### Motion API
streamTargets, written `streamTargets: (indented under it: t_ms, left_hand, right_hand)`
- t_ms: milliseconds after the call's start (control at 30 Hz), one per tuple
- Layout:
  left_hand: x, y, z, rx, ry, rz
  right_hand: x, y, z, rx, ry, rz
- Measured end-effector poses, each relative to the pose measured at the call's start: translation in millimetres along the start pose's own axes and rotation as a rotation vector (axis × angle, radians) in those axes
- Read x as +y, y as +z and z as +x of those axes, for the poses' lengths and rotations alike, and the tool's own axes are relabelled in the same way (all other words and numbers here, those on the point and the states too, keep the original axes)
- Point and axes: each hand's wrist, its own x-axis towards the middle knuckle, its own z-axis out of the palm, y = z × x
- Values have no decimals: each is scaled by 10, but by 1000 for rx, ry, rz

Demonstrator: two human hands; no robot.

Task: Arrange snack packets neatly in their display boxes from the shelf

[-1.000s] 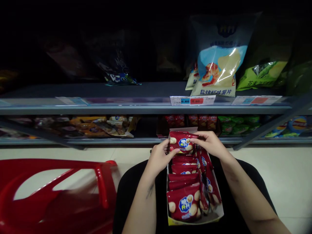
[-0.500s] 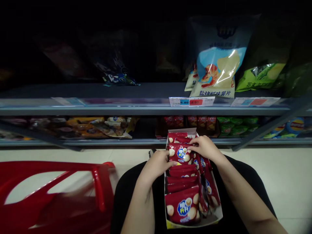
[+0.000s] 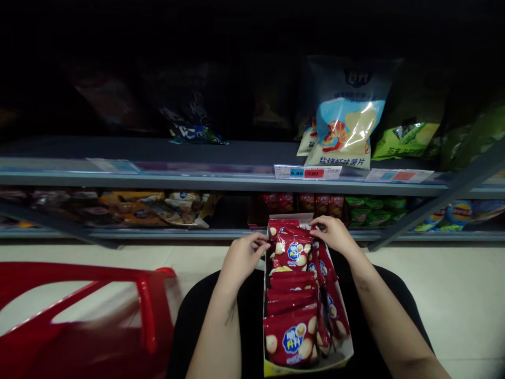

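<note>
In the long white card box: shiny red plastic snack packs, in rows, maybe to fit more | box's left side: left hand, fingers slightly apart, nothing held | box's far right: right hand, can't tell if pinching

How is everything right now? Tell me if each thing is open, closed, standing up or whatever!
Snack box: open on top, partly filled.
Red packets: look unopened, lined up in the box.
Left hand: fingers bent, at the box's left edge.
Right hand: fingers bent, at the far right packets.
Shrimp chip bag: standing, looks unopened.
Green bag: standing, upper part in shadow.
</note>
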Motion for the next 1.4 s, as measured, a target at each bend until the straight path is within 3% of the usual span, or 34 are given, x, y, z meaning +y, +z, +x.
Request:
streamTargets:
  t_ms: [167,333,567,833,1000,1167,1333,1400]
  left_hand:
    - [51,139,51,-95,-19,101]
    - [83,141,40,-68,3,87]
    - [14,116,65,35,-1,-61]
    - [43,258,130,12,-16,-17]
    - [-11,253,133,2,0,-101]
    - [-91,201,122,53,11,-269]
    - [-50,287,142,90,8,-351]
    - [-34,321,156,63,8,-364]
  right_hand:
    - [44,124,60,-60,-30,23]
    - [-27,279,73,-1,-18,406]
    - [31,485,123,-40,55,486]
    - [98,367,120,-105,61,378]
    - [66,260,121,-113,-8,194]
    - [-90,63,49,33,-104,249]
    - [-266,95,-50,-292,-217,348]
    - [-314,179,-65,-314,-227,302]
